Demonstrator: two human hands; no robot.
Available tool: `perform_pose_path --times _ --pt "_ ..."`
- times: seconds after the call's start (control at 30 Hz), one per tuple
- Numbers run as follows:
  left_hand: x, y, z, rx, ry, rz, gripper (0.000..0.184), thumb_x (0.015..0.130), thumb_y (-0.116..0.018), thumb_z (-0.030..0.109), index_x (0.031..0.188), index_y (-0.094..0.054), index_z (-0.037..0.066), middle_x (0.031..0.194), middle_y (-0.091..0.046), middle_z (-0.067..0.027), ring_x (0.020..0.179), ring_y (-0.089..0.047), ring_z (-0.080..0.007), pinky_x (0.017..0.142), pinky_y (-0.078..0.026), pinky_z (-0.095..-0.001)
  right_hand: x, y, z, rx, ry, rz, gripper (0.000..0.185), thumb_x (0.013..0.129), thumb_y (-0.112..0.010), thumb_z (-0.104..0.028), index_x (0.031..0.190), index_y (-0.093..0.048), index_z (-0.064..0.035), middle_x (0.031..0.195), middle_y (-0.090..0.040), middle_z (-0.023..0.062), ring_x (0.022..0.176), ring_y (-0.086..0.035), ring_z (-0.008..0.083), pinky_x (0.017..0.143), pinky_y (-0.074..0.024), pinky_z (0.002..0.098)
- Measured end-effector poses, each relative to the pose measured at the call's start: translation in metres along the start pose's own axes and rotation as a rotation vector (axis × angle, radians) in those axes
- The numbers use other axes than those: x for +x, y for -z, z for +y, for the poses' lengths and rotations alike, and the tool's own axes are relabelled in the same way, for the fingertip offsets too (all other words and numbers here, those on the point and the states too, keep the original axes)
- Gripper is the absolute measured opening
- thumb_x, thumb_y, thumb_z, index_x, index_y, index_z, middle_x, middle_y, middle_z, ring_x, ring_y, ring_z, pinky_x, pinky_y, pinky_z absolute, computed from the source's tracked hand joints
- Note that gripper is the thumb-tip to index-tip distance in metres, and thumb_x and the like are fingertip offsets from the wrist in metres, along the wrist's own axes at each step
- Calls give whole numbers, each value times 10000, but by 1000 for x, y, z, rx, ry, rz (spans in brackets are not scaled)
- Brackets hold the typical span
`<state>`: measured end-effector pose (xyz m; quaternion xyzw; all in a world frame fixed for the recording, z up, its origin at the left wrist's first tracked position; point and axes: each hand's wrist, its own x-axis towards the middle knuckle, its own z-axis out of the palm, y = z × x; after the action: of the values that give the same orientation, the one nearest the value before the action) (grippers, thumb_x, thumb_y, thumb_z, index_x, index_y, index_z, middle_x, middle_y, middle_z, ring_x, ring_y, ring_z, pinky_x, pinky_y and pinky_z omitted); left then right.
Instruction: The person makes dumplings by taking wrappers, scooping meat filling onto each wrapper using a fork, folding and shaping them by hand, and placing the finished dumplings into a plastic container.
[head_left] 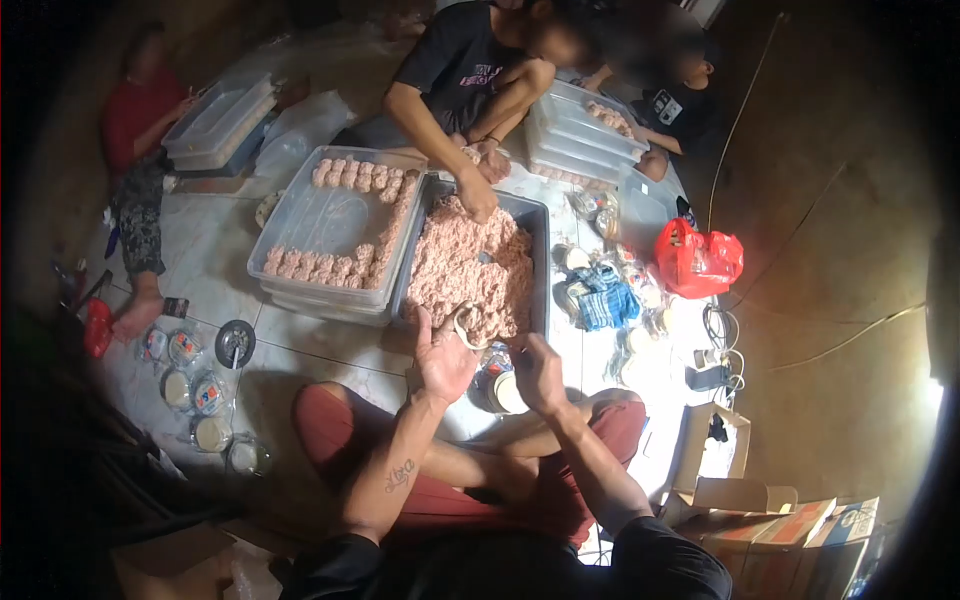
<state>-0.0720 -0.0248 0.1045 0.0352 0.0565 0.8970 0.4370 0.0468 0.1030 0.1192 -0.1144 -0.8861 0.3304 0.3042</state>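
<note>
My left hand (445, 365) is turned palm up, thumb apart, over the near edge of a dark grey tub (547, 265). A thin pale curved piece, like a round dough wrapper (466, 328), lies at its fingers; pink stuff shows inside its curve. To the right, my right hand (540, 375) has its fingers curled together near the tub's corner; what they pinch is hidden. Pink minced filling (455, 250) fills much of the tub. Below and between my hands stands a stack of pale round wrappers (507, 392).
A clear tray (335, 225) holds rows of pink lumps on the left. Across the tub, a co-worker's hand (477, 197) reaches into the filling. More trays (585, 140), a red plastic bag (697, 260), a blue cloth (605, 298) and packs of wrappers (210, 393) surround me.
</note>
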Motion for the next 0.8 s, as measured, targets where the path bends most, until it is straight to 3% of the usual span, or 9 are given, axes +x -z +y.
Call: perform_pose_path --times 0.07,0.2,0.27,0.3,0.4,0.5,0.53,0.6,0.8 --pt "-4 -1 -7 41 -8 -1 920 946 -393 735 1492 -373 -5 1527 -438 -156 1413 -401 -313 1208 -253 -479 -12 -3 -10 53 -95 40 111 872 -612 75 958 -643 12 829 -591 190 738 -623 357 654 -499 389" --pt "-15 1 -10 152 -83 -23 907 968 -376 708 1485 -380 -37 1545 -408 -210 1421 -399 -339 1195 -285 -478 -26 7 -22 121 -80 51 207 861 -594 99 1034 -663 10 821 -581 199 790 -632 375 678 -502 413" --pt "-18 0 -10 131 -48 -10 891 982 -366 688 1475 -388 -54 1546 -392 -244 1424 -396 -358 1184 -312 -471 -33 5 -21 177 63 -81 329 838 -576 119 1132 -670 6 857 -586 205 815 -632 383 689 -504 433" --pt "-19 1 -9 128 -6 44 874 987 -386 668 1473 -388 -58 1540 -395 -252 1428 -391 -363 1183 -318 -472 -41 3 -16 89 20 -140 378 836 -573 79 1194 -663 -3 948 -607 218 871 -645 383 712 -521 449" --pt "-24 15 -5 153 27 136 780 1009 -441 582 1462 -394 -50 1488 -475 -226 1393 -447 -354 1167 -336 -468 -51 19 -3 -51 108 -312 361 843 -573 24 1192 -661 -7 1047 -618 235 949 -655 394 740 -541 465" --pt "-25 19 7 191 -245 409 717 1018 -457 530 1464 -402 -28 1482 -484 -213 1405 -431 -355 1122 -395 -480 -53 45 -13 -45 45 -332 311 886 -558 -20 1183 -652 -17 1056 -632 237 939 -659 423 755 -547 482" --pt "-28 16 15 204 -242 409 717 1018 -457 530 1464 -402 -28 1482 -484 -213 1405 -431 -355 1122 -395 -480 -52 52 -20 -18 -31 -345 292 893 -553 -14 1168 -652 -17 1043 -633 237 914 -658 436 752 -541 485" --pt "-34 11 25 156 -89 201 640 1000 -500 511 1371 -515 -11 1501 -463 -204 1431 -384 -365 1140 -381 -519 -51 55 -30 41 -142 -271 246 900 -549 -4 1127 -645 -11 1020 -635 237 876 -650 458 744 -528 489" --pt "-25 1 -3 274 -184 221 648 1014 -480 507 1415 -468 -3 1514 -454 -206 1430 -387 -361 1169 -312 -498 -50 15 -41 133 -177 -60 116 893 -561 10 1008 -549 15 932 -574 260 852 -596 501 717 -485 530"
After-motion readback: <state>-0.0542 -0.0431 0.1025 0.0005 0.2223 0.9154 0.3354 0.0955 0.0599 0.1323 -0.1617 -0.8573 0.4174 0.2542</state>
